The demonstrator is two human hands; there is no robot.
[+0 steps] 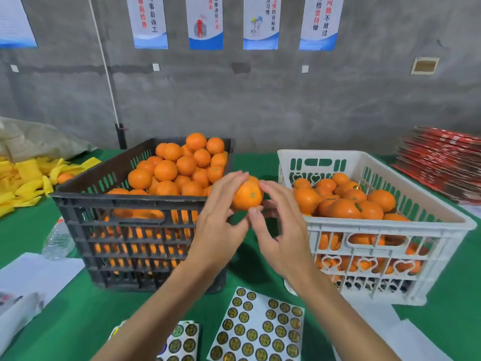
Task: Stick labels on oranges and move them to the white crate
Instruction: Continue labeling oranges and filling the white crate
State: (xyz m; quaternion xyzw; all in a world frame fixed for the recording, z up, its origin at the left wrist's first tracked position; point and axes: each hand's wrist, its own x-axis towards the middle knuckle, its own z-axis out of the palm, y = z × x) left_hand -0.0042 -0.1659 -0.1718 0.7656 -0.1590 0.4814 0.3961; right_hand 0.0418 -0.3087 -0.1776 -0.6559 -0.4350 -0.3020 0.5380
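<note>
I hold one orange (247,195) in the air between the two crates. My left hand (221,220) grips it from the left, fingers over its top. My right hand (281,230) touches it from the right with thumb and fingertips; whether a label sits on a fingertip I cannot tell. The black crate (125,204) on the left is heaped with oranges (179,165). The white crate (390,246) on the right holds several oranges (346,201). A sheet of round gold labels (260,329) lies on the green table near me, a second sheet (182,342) to its left.
Yellow foam wrappers (23,183) pile at the far left. A plastic bottle (57,241) lies beside the black crate, white paper (31,282) below it. Red flat cartons (442,162) are stacked at the far right. A grey wall stands behind.
</note>
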